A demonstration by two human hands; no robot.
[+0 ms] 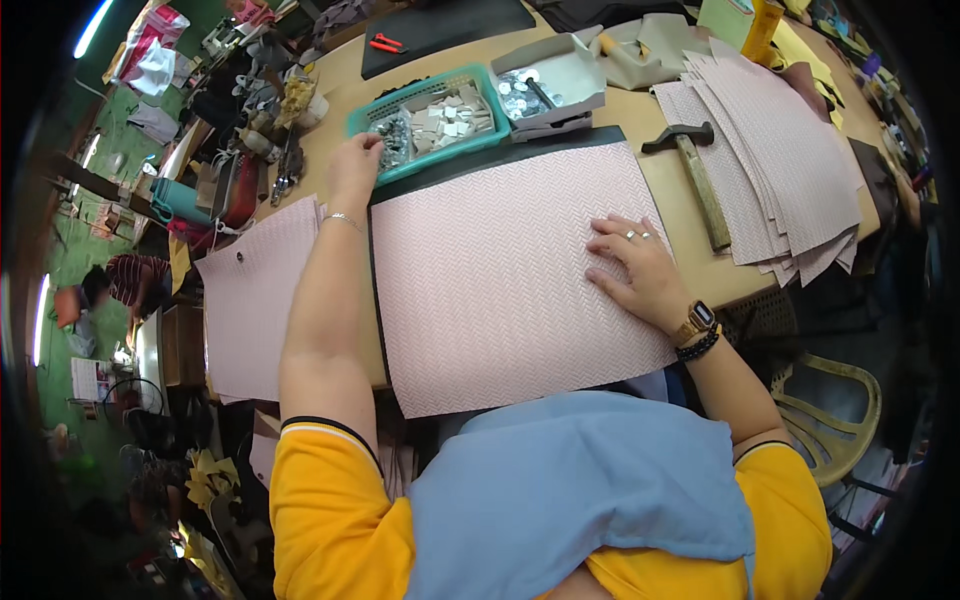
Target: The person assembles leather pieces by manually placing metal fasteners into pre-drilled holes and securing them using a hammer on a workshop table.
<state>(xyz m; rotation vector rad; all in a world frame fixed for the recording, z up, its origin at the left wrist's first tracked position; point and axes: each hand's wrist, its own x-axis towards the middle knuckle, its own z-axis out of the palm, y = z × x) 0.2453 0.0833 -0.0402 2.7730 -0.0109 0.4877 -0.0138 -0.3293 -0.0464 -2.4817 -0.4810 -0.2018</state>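
A pink sheet with a woven herringbone pattern (500,290) lies in front of me on a black mat (580,143). My right hand (637,262) rests flat on its right part, fingers spread. Up at the left, my left hand (356,165) is at the near left corner of a green plastic basket (490,92), its fingers pinched together; whatever is between them is too small to make out. Beside those fingers, the basket holds small shiny metal pieces (396,138) in clear plastic. Pale flat tabs (455,118) fill its right part.
A hammer (705,190) with a wooden handle lies at right, touching a stack of similar pink sheets (780,160). An open box (555,80) of metal discs stands beside the basket. Another pink sheet (262,300) lies at left. Red-handled cutters (386,43) rest on a far black mat (450,35).
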